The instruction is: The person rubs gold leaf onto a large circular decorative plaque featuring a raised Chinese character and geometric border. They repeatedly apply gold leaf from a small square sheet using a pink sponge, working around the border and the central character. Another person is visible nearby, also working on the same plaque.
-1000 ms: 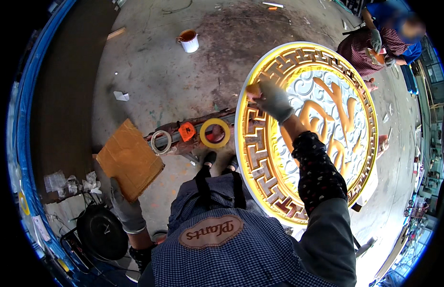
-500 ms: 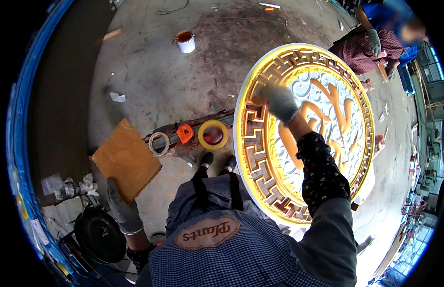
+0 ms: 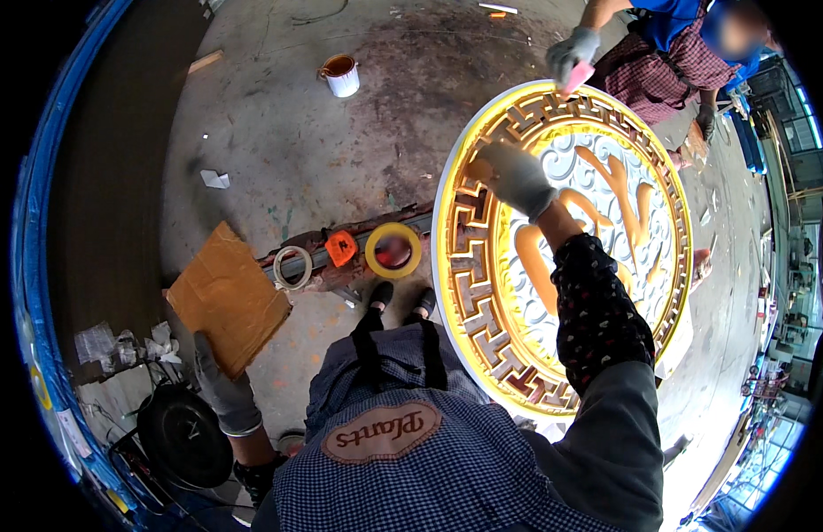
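A large round relief panel stands at my right, with a brown-and-gold key-pattern border, yellow edging, a pale scrolled centre and raised orange-gold strokes. My right hand, in a pale glove, is at the upper left of its border with fingers closed. Whatever it may hold is hidden. My left hand, in a grey glove, grips the lower corner of a brown cardboard sheet off to the left. At the panel's top edge, a co-worker's gloved hand holds a pink pad against or just over the border.
A yellow tape roll, an orange tape measure and a whitish ring lie in front of my feet. Farther off stands a white paint can. A round black object and crumpled plastic sit at lower left.
The co-worker's hand with the pink pad has come left to the panel's top edge. My right hand has shifted slightly on the border. The cardboard stays in my left hand.
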{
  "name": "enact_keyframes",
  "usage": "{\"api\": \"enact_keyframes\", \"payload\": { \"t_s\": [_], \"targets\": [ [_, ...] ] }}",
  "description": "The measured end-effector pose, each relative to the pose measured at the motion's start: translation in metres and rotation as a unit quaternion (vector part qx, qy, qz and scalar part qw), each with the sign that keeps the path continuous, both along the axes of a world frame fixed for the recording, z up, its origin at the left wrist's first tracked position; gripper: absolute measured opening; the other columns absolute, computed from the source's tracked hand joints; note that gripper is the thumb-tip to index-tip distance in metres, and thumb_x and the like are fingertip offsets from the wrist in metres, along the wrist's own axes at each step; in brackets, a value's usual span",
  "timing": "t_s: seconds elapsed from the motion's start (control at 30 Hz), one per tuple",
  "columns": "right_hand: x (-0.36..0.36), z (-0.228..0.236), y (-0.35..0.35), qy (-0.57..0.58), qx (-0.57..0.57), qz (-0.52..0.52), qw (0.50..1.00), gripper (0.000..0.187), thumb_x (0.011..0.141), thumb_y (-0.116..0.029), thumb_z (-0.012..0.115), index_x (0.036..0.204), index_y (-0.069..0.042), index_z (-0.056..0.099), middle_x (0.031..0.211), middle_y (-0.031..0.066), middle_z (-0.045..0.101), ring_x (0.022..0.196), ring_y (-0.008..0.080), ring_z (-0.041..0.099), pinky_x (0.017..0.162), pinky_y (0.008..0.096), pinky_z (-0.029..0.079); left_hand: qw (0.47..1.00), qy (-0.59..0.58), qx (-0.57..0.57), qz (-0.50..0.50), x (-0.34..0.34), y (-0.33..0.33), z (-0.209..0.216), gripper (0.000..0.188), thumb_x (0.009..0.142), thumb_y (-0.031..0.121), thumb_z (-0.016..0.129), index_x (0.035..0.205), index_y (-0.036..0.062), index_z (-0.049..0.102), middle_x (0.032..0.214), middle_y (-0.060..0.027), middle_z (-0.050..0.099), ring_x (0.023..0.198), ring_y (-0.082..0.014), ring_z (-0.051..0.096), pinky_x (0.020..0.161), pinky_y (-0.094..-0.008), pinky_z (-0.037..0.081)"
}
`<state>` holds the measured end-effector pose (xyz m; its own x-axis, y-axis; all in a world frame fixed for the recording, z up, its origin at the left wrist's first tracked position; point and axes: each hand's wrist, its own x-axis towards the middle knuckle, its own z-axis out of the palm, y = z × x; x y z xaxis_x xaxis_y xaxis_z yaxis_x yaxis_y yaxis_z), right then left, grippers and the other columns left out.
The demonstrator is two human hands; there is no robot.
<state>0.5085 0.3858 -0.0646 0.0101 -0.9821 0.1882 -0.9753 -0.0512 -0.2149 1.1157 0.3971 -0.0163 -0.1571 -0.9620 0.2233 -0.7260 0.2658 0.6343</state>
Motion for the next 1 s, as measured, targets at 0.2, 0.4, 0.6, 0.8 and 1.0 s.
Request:
{"api": "enact_keyframes", "payload": {
  "t_s": [0.2,0.4,0.6,0.8,1.0],
  "targets": [
    [-0.022,-0.009,-0.006,0.074,0.055,-0.015,0.996,0.029,0.082,-0.021,0.073,0.109,-0.014,0.068,0.106,0.0080,0.068,0.101,0.0302,0.068,0.078,0.0436,0.057,0.993,0.110,0.041,0.031,-0.021,-0.004,0.010,0.047,0.109,0.032,0.052,0.146,0.0027,0.048,0.139,-0.0161,0.056,0.125,-0.0252,0.058,0.100,-0.0396,0.053],
    [-0.002,-0.007,0.009,0.047,0.053,0.024,0.997,0.023,0.077,-0.013,0.072,0.100,-0.012,0.066,0.094,0.0114,0.066,0.089,0.0343,0.070,0.074,0.0456,0.057,0.932,0.330,0.121,0.093,-0.035,-0.012,0.010,0.053,0.107,0.041,0.052,0.144,0.0017,0.049,0.136,-0.0163,0.058,0.123,-0.0253,0.059,0.099,-0.0384,0.054],
    [0.024,0.013,0.013,-0.072,0.048,-0.024,0.996,0.032,0.076,-0.017,0.078,0.104,-0.009,0.066,0.098,0.0136,0.066,0.091,0.0366,0.069,0.077,0.0464,0.056,0.987,0.137,0.075,0.043,-0.021,-0.006,0.009,0.048,0.111,0.035,0.047,0.143,-0.0006,0.050,0.139,-0.0169,0.056,0.125,-0.0250,0.058,0.098,-0.0395,0.054],
    [0.041,-0.008,0.024,-0.144,0.075,-0.055,0.985,0.033,0.077,-0.019,0.079,0.105,-0.008,0.066,0.100,0.0144,0.068,0.095,0.0375,0.068,0.081,0.0459,0.054,0.970,0.224,0.071,0.057,-0.032,-0.012,0.009,0.043,0.111,0.025,0.047,0.146,0.0001,0.048,0.141,-0.0171,0.055,0.125,-0.0267,0.058,0.100,-0.0404,0.054],
    [0.045,0.016,0.032,-0.062,0.095,-0.054,0.992,0.030,0.077,-0.018,0.076,0.104,-0.010,0.064,0.095,0.0122,0.066,0.091,0.0370,0.068,0.077,0.0454,0.055,0.905,0.402,0.124,0.068,-0.029,-0.021,0.010,0.051,0.102,0.002,0.059,0.151,0.0082,0.046,0.146,-0.0196,0.051,0.126,-0.0317,0.057,0.101,-0.0429,0.053]
  ]
}}
